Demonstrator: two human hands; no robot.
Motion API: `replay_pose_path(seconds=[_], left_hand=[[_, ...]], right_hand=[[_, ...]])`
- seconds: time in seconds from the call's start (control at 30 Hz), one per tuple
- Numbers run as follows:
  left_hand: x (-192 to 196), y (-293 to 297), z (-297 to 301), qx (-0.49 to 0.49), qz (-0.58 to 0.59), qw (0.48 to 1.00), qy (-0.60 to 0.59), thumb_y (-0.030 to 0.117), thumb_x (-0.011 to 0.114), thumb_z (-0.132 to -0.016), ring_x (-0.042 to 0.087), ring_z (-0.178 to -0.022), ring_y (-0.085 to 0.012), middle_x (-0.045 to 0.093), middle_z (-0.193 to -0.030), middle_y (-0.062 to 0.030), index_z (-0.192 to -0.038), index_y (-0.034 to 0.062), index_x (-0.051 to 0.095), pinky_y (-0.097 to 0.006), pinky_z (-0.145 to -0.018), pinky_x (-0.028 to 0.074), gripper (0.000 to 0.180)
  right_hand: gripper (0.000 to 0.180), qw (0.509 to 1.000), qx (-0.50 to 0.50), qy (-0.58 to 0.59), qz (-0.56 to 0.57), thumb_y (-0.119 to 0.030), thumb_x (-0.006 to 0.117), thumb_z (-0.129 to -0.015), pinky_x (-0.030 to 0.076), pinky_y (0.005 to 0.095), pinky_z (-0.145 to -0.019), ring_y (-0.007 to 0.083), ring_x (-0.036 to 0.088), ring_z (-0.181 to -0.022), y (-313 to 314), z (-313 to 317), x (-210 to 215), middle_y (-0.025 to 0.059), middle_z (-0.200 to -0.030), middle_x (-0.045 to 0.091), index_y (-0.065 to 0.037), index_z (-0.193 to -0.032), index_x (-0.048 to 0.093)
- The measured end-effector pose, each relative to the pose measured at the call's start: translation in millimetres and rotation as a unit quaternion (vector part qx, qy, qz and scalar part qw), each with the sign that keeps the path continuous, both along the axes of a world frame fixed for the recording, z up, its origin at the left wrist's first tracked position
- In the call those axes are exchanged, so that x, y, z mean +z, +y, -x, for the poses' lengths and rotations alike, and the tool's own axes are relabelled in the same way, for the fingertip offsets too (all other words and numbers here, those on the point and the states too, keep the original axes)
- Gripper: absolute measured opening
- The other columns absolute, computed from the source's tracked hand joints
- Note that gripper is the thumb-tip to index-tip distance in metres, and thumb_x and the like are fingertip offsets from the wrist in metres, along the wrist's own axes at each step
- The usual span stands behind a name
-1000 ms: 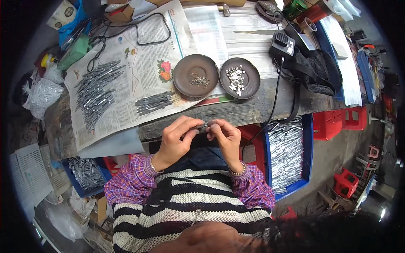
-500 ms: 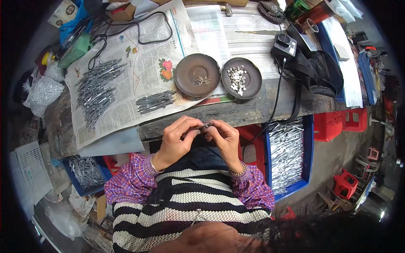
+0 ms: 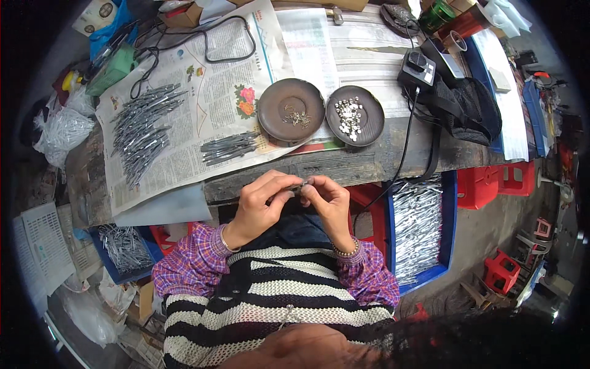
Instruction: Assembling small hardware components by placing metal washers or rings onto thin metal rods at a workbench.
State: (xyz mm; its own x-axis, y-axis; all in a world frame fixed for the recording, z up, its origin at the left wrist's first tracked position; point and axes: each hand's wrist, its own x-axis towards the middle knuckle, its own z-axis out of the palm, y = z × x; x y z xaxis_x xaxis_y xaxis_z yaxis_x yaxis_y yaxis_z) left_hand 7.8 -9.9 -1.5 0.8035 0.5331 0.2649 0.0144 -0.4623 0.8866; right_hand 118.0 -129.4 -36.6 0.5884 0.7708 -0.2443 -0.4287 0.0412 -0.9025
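Observation:
My left hand (image 3: 265, 203) and my right hand (image 3: 324, 198) meet in front of the bench edge, fingers pinched. Between the fingertips is a small dark metal piece (image 3: 299, 187), mostly hidden by the fingers, so its kind cannot be made out. Just beyond the hands, one round brown dish (image 3: 270, 120) holds small brass-coloured pins (image 3: 297, 117). To its right a second brown dish (image 3: 373, 128) carries small shiny silvery pieces (image 3: 349, 117). A bundle of slim dark metal parts (image 3: 230, 148) lies on newspaper left of the dishes.
A larger heap of slim metal parts (image 3: 144, 126) covers the newspaper (image 3: 212, 80) at left. Blue bins (image 3: 450, 227) of silvery parts stand below the bench on both sides. A black boxy device (image 3: 418, 67) with a cord (image 3: 402, 150) sits at right, beside red stools (image 3: 478, 184).
Both hands stay together in nearly the same place, with only slight finger movement around the small piece. The whole view has shifted a little.

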Motion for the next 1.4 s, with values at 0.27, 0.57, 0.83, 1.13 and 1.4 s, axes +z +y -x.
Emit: replay_pose_path(seconds=[0.27, 0.57, 0.83, 1.13, 1.4], left_hand=[[1, 1, 2, -0.002, 0.008, 1.000, 0.014, -0.011, 0.062, -0.071, 0.063, -0.075, -0.0239, 0.062, -0.085, -0.0115, -0.094, 0.0014, 0.067, -0.030, -0.066, 0.050, 0.026], [0, 0, 2, 0.005, 0.046, 0.999, 0.001, -0.008, 0.062, -0.073, 0.062, -0.074, -0.0221, 0.062, -0.084, -0.0110, -0.095, 0.0016, 0.067, -0.029, -0.066, 0.049, 0.024], [0, 0, 7, -0.001, 0.080, 0.997, 0.014, -0.008, 0.062, -0.073, 0.062, -0.075, -0.0211, 0.062, -0.084, -0.0105, -0.097, 0.0027, 0.069, -0.028, -0.065, 0.048, 0.027], [-2, 1, 7, 0.004, 0.098, 0.995, 0.004, -0.008, 0.062, -0.074, 0.061, -0.075, -0.0192, 0.062, -0.084, -0.0097, -0.097, 0.0015, 0.068, -0.027, -0.065, 0.048, 0.026], [8, 13, 35, 0.047, 0.093, 0.995, -0.001, -0.001, 0.062, -0.079, 0.060, -0.073, -0.0167, 0.062, -0.082, -0.0081, -0.098, 0.0017, 0.067, -0.025, -0.064, 0.047, 0.019]], right_hand=[[0.010, 0.992, -0.046, -0.117, 0.015, -0.001, 0.065, -0.082, 0.046, 0.0192, -0.057, 0.0063, 0.058, -0.064, 2, 0, 1, 0.0025, -0.079, 0.063, 0.004, -0.091, 0.064], [0.015, 0.997, -0.036, -0.069, 0.028, 0.003, 0.069, -0.075, 0.047, 0.0196, -0.059, 0.0063, 0.058, -0.066, -1, -4, -3, 0.0036, -0.077, 0.063, 0.004, -0.089, 0.065], [0.011, 0.996, -0.048, -0.077, 0.027, 0.003, 0.068, -0.077, 0.046, 0.0194, -0.059, 0.0057, 0.057, -0.065, 1, -1, 2, 0.0015, -0.077, 0.062, 0.004, -0.087, 0.064], [0.007, 0.989, -0.006, -0.146, 0.035, 0.001, 0.066, -0.080, 0.047, 0.0203, -0.058, 0.0064, 0.057, -0.063, 1, 1, 4, 0.0022, -0.074, 0.062, 0.004, -0.086, 0.064], [0.012, 0.998, 0.024, -0.062, -0.006, -0.003, 0.055, -0.090, 0.046, 0.0223, -0.061, 0.0104, 0.057, -0.064, -1, 1, 5, 0.0083, -0.080, 0.063, 0.007, -0.093, 0.062]])
